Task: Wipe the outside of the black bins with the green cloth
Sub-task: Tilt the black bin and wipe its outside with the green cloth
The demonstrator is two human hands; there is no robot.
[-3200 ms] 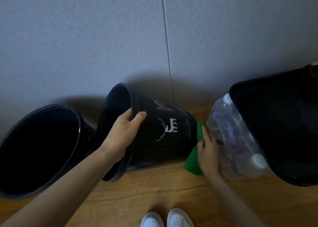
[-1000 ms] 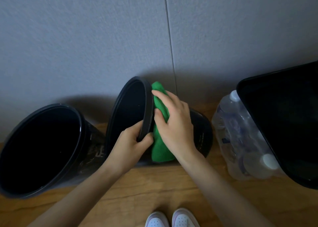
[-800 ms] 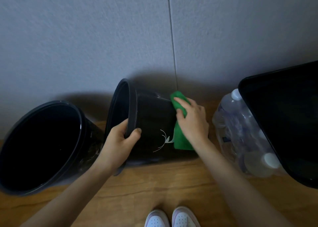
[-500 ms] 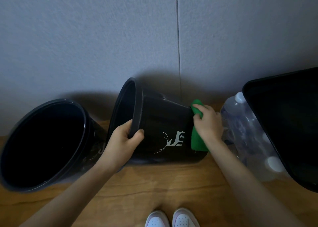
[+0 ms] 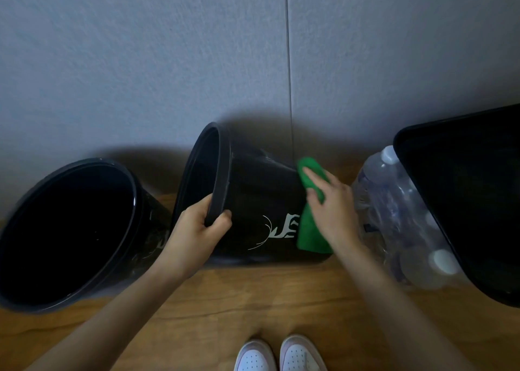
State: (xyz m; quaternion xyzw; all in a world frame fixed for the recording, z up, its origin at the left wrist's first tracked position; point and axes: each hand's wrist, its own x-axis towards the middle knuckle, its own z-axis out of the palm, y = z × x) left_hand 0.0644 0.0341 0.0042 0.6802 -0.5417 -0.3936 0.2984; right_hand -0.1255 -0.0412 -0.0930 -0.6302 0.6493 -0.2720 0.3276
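A round black bin with a white deer print (image 5: 261, 196) lies tipped on its side on the wooden floor, mouth facing left. My left hand (image 5: 197, 230) grips its rim at the near side. My right hand (image 5: 332, 204) presses the green cloth (image 5: 311, 230) flat against the bin's outer wall near its base, partly covering the print. A second round black bin (image 5: 138, 201) stands tilted to the left, touching the first. A larger rectangular black bin (image 5: 422, 190) stands at the right edge.
A shrink-wrapped pack of clear water bottles (image 5: 394, 216) sits between the tipped bin and the rectangular bin, close to my right hand. A grey wall (image 5: 168, 61) rises right behind the bins. My white shoes (image 5: 281, 353) are at the bottom.
My right hand swept the green cloth from the rim along the bin's side to its base, then back a little toward the print. My left hand kept its hold on the rim.
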